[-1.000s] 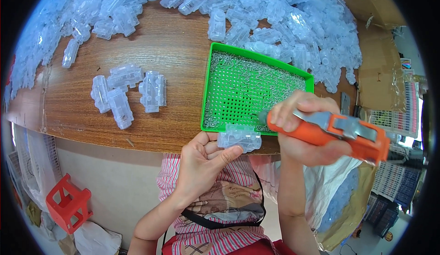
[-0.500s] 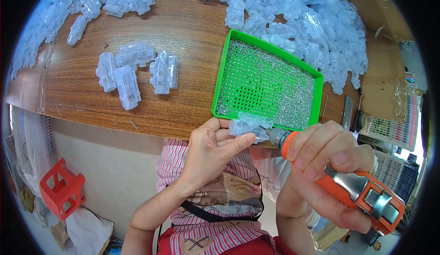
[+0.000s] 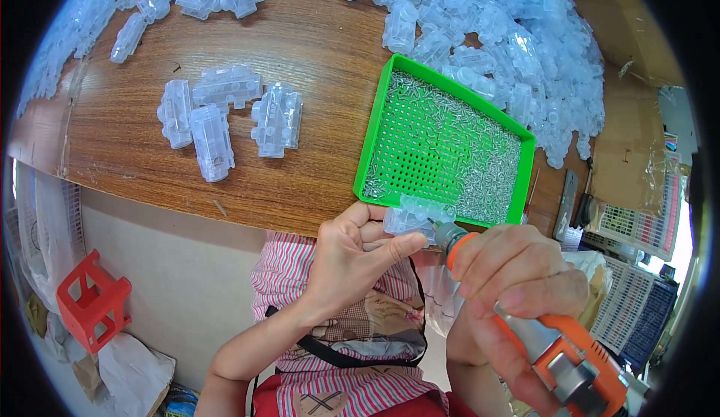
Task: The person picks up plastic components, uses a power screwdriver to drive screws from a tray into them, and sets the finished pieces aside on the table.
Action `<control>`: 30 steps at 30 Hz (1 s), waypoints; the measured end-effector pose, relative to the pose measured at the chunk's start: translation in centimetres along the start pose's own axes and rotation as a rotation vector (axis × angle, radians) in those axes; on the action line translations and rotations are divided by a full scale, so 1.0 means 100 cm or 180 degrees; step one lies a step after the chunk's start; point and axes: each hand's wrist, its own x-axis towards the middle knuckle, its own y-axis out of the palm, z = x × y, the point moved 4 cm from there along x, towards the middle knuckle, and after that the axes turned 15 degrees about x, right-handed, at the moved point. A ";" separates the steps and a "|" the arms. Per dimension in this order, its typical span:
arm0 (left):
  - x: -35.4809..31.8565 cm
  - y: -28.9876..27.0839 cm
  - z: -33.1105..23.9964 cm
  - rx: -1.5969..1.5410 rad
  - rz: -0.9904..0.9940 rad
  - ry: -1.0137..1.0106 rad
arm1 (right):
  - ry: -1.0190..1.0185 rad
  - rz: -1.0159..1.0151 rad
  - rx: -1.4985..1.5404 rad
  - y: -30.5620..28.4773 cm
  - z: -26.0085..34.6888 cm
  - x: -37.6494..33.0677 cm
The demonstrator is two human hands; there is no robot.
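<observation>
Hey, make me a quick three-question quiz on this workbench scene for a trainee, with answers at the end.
1. Which hand grips the orange power screwdriver?
2. True or false: the perforated tray of small metal screws is red.
3. The left hand holds: A) a cardboard flap, B) a clear plastic housing, C) a metal ruler.

Key: 1. Right hand. 2. False; it is green. 3. B.

Orange (silver-trimmed) screwdriver (image 3: 574, 353), green tray (image 3: 420, 171), pink-and-white striped apron (image 3: 289, 267), red stool (image 3: 112, 291)
</observation>
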 end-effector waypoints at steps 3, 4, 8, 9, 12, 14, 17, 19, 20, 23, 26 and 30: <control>0.000 0.001 -0.001 0.0022 0.0019 0.0047 | -0.0175 0.0018 0.0011 0.004 0.000 0.000; -0.001 0.002 0.000 0.0065 0.0008 0.0067 | -0.0188 0.0032 0.0002 0.003 0.001 0.000; -0.002 0.001 0.006 0.0070 -0.0026 0.0234 | -0.0123 -0.0153 -0.0010 0.005 -0.004 0.000; -0.002 0.000 0.009 0.0060 -0.0034 0.0226 | -0.0187 -0.0141 -0.0011 0.004 -0.002 0.003; -0.005 -0.001 0.008 0.0217 0.0033 0.0301 | 0.0543 -0.0748 0.1279 -0.014 0.005 0.018; -0.007 -0.001 0.002 0.0199 0.0205 0.0224 | 0.0429 -0.0759 0.1340 -0.024 0.013 0.033; -0.025 -0.002 -0.012 0.0294 0.0632 0.0422 | 0.0453 -0.1342 0.0687 -0.041 0.009 0.040; -0.030 -0.004 -0.025 0.0449 0.0678 0.0914 | 0.0474 -0.1455 -0.0025 -0.053 0.001 0.040; -0.031 -0.003 -0.034 0.0718 0.0632 0.1293 | 0.0400 -0.1597 -0.0416 -0.055 -0.001 0.038; -0.028 -0.008 -0.050 0.1015 0.0515 0.1649 | 0.0281 -0.1708 -0.0703 -0.058 0.005 0.035; -0.027 -0.010 -0.060 0.0907 0.0378 0.1623 | 0.0395 -0.1664 -0.1830 -0.055 0.012 0.024; -0.023 -0.012 -0.070 0.0932 0.0378 0.1821 | -0.0965 -0.2153 -0.2505 -0.022 0.023 -0.019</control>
